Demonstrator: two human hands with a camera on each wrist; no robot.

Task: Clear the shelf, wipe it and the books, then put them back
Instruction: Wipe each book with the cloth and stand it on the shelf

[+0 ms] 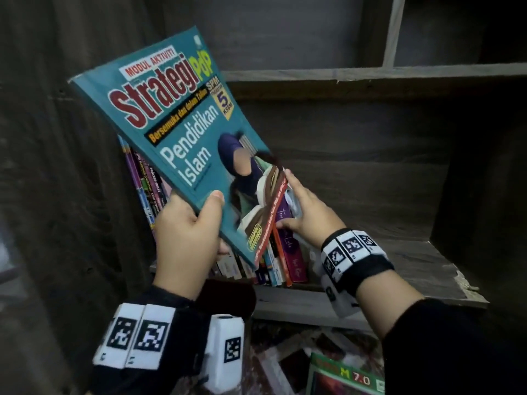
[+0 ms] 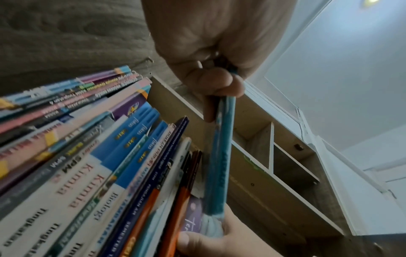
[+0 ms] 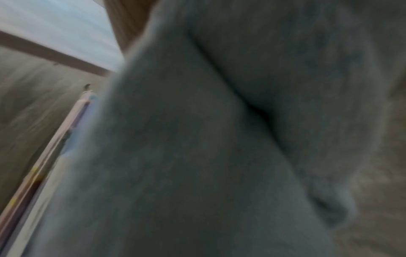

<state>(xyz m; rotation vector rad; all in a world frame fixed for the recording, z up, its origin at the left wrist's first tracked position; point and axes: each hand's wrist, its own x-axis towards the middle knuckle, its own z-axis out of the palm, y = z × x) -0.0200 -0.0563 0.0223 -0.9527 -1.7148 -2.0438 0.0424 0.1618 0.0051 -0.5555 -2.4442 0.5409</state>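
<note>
A teal workbook (image 1: 176, 129) titled "Strategi PdP Pendidikan Islam" is tilted in front of the shelf. My left hand (image 1: 188, 226) grips its lower edge, thumb on the cover. From the left wrist view the workbook (image 2: 222, 156) shows edge-on, pinched by the left hand (image 2: 211, 60). My right hand (image 1: 308, 212) holds a pale blue-grey cloth (image 1: 293, 201) against the workbook's lower right corner. That cloth (image 3: 197, 139) fills the right wrist view, blurred. A row of books (image 1: 279, 260) leans left on the shelf board (image 1: 413, 258) behind the workbook.
The bookcase's dark side panel (image 1: 57, 166) stands close on the left. Bare board stretches to the right of the books. Upper compartments (image 1: 399, 72) lie above. Below the shelf, more books (image 1: 342, 374) lie on a lower level.
</note>
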